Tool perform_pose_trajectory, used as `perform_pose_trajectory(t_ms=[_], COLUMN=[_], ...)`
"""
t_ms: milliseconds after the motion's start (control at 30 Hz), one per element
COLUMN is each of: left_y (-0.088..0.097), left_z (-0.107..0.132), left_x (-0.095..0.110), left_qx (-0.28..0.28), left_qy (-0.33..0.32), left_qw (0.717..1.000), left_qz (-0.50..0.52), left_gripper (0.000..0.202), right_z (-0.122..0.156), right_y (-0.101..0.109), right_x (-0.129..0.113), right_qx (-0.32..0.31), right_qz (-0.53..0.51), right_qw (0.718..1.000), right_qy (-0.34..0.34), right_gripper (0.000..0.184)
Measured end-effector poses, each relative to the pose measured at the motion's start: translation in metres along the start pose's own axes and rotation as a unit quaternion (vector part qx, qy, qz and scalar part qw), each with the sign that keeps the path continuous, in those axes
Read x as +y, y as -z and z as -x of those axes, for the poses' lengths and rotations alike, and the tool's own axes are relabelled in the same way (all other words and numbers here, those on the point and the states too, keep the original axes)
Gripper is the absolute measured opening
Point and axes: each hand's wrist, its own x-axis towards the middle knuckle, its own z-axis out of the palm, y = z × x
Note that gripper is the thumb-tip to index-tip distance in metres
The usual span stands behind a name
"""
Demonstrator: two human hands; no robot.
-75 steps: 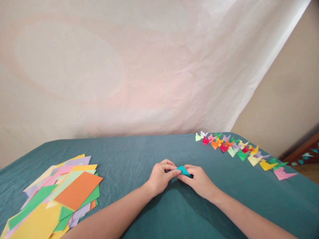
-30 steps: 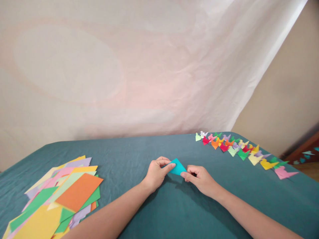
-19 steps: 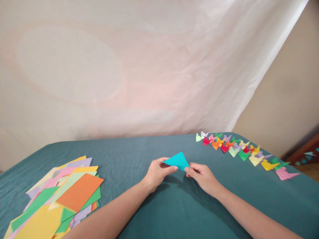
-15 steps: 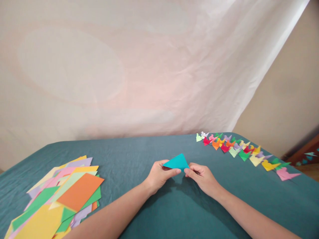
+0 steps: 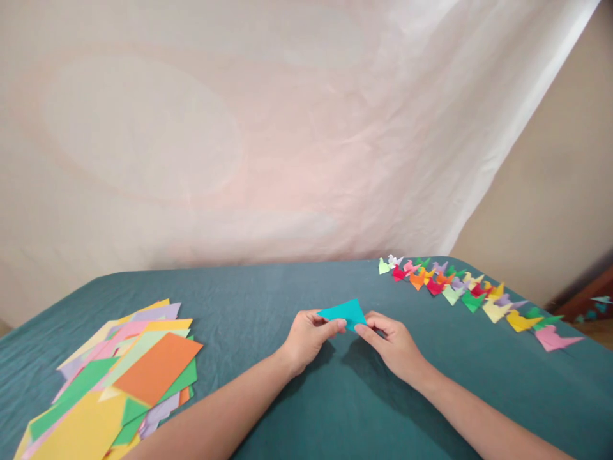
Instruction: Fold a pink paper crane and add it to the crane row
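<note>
A small teal folded paper triangle point(image 5: 343, 312) is held between both hands just above the teal tablecloth point(image 5: 306, 409). My left hand point(image 5: 306, 338) pinches its left corner with thumb and fingers closed. My right hand point(image 5: 390, 345) pinches its right lower corner, fingers curled. Both forearms reach in from the bottom edge.
A loose pile of coloured paper sheets point(image 5: 119, 377) lies at the left, an orange sheet point(image 5: 158, 368) on top. A row of several small folded paper figures point(image 5: 472, 294) runs along the table's right edge. A pale cloth backdrop point(image 5: 239, 128) hangs behind the table.
The teal paper was unfolded from a small bundle into a flat triangle and tilted up between my hands. In the last half second it dropped slightly lower and flatter.
</note>
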Motion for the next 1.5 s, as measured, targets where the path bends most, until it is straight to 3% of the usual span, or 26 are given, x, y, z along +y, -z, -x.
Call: perform_pose_trajectory(t_ms=[200,467,600,700,900,1233,1367,1500], left_y=[0.004,0.008,0.009,0.009,0.005,0.004,0.004,0.004], left_z=[-0.006,-0.008,-0.008,-0.007,0.001,0.005,0.005,0.005], left_x=[0.003,-0.003,-0.004,-0.001,0.004,0.004,0.004,0.005], left_qx=[0.093,0.077,0.078,0.082,0.069,0.033,0.051,0.089], left_qy=[-0.004,-0.004,-0.021,-0.084,-0.187,-0.24,-0.272,-0.285], left_qw=[0.994,0.992,0.996,0.993,0.96,0.938,0.923,0.91], left_qz=[0.06,0.103,0.042,-0.034,-0.196,-0.249,-0.266,-0.289], left_gripper=[0.039,0.038,0.043,0.038,0.026,0.036,0.033,0.017], right_z=[-0.002,-0.003,-0.002,-0.002,0.002,0.003,0.003,0.003], right_y=[0.001,0.001,0.001,0.001,-0.003,-0.004,-0.003,-0.004], right_x=[0.01,0.011,0.009,0.006,-0.002,-0.004,-0.003,-0.002], right_qx=[0.03,0.032,0.034,0.033,0.011,0.017,0.022,0.024], right_qz=[-0.007,-0.001,0.003,0.009,0.039,0.038,0.033,0.033], right_qw=[0.999,0.999,0.999,0.999,0.999,0.999,0.999,0.999], right_qy=[-0.033,-0.041,-0.042,-0.034,-0.005,-0.002,-0.012,-0.012], right_gripper=[0.032,0.034,0.034,0.035,0.034,0.034,0.036,0.034])
